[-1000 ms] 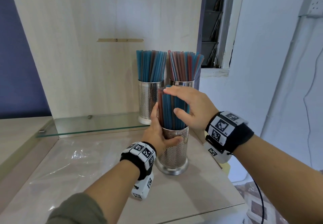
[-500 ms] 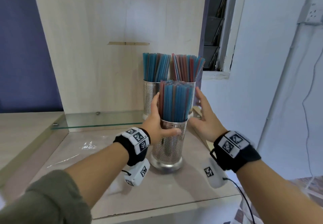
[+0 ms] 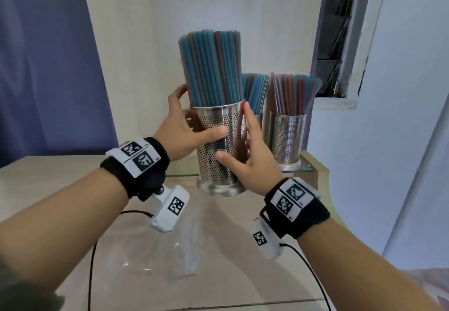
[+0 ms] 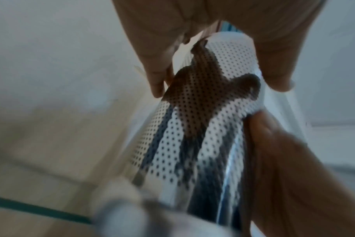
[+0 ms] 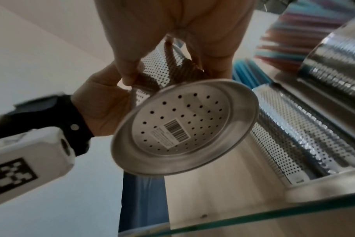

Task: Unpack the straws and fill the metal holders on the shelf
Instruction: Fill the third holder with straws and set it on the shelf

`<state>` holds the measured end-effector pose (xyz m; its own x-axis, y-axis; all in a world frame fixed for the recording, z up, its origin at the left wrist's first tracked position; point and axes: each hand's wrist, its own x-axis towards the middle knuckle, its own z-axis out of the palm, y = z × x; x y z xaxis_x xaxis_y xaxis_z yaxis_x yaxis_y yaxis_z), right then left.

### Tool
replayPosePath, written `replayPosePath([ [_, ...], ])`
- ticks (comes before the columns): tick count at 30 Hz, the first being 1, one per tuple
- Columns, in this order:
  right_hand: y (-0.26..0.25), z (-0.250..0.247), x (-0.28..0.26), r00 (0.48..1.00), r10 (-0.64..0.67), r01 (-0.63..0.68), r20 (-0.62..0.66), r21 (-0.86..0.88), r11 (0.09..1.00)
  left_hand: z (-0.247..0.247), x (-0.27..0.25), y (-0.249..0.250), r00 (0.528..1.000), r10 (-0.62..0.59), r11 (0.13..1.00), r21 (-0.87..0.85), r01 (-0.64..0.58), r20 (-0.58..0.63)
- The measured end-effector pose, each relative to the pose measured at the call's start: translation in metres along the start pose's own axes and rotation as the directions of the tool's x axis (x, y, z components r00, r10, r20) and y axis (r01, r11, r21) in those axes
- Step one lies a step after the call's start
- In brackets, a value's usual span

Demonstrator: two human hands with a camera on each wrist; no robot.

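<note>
Raised off counter (image 3: 48,172): perforated steel holder (image 3: 220,150), straws (image 3: 211,68) upright; left hand (image 3: 181,131), right hand (image 3: 252,162) grip cylindrical wall.

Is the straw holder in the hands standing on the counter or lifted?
Lifted. The right wrist view shows the underside of the straw holder and its barcode label exposed; left hand and right hand grip its wall.

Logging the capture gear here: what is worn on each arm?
Both wrists wear a black band, left band and right band, topped with white black-coded tags. Under each hangs a white camera block, trailing a black cable. An olive sleeve shows on the left arm.
</note>
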<state>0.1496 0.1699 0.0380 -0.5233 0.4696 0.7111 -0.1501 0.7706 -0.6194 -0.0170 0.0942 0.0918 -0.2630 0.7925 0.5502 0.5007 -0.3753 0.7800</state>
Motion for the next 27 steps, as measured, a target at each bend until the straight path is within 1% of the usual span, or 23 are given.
replayPosePath([
  [3, 0.016, 0.022, 0.022, 1.0, 0.028, -0.028, 0.009, -0.052, 0.998, -0.006, 0.008, -0.021, 0.996, -0.03, 0.994, 0.105, 0.039, -0.081],
  [7, 0.032, 0.045, 0.048, 0.989, 0.138, -0.13, 0.048, -0.143, 0.981, -0.019, 0.027, -0.056, 0.986, -0.072, 0.992, 0.095, 0.088, -0.153],
  [10, 0.044, 0.056, 0.065, 0.975, 0.217, -0.206, 0.046, -0.181, 0.962, -0.024, 0.04, -0.074, 0.979, -0.106, 0.986, 0.107, 0.125, -0.172],
  [13, 0.056, 0.066, 0.073, 0.966, 0.258, -0.25, 0.014, -0.197, 0.948, -0.028, 0.052, -0.085, 0.985, -0.12, 0.982, 0.131, 0.136, -0.125],
  [16, 0.068, 0.074, 0.074, 0.94, 0.34, -0.334, -0.001, -0.194, 0.922, -0.034, 0.057, -0.096, 0.99, -0.143, 0.981, 0.133, 0.143, -0.008],
  [19, 0.08, 0.076, 0.075, 0.919, 0.395, -0.387, -0.006, -0.215, 0.896, -0.04, 0.059, -0.106, 0.979, -0.17, 0.98, 0.124, 0.156, 0.11],
  [21, 0.084, 0.075, 0.078, 0.912, 0.41, -0.403, -0.017, -0.233, 0.885, -0.041, 0.06, -0.111, 0.97, -0.195, 0.964, 0.21, 0.163, 0.145],
  [23, 0.085, 0.074, 0.081, 0.906, 0.422, -0.418, -0.046, -0.26, 0.87, -0.038, 0.054, -0.112, 0.959, -0.255, 0.905, 0.379, 0.193, 0.121],
  [25, 0.083, 0.074, 0.083, 0.896, 0.438, -0.439, -0.078, -0.309, 0.844, -0.038, 0.041, -0.112, 0.956, -0.274, 0.793, 0.586, 0.164, 0.103],
  [26, 0.083, 0.073, 0.083, 0.892, 0.445, -0.447, -0.084, -0.327, 0.833, -0.041, 0.031, -0.108, 0.944, -0.301, 0.729, 0.67, 0.136, 0.136],
  [27, 0.082, 0.071, 0.082, 0.887, 0.455, -0.453, -0.079, -0.344, 0.822, -0.045, 0.019, -0.104, 0.914, -0.354, 0.665, 0.74, 0.098, 0.197],
])
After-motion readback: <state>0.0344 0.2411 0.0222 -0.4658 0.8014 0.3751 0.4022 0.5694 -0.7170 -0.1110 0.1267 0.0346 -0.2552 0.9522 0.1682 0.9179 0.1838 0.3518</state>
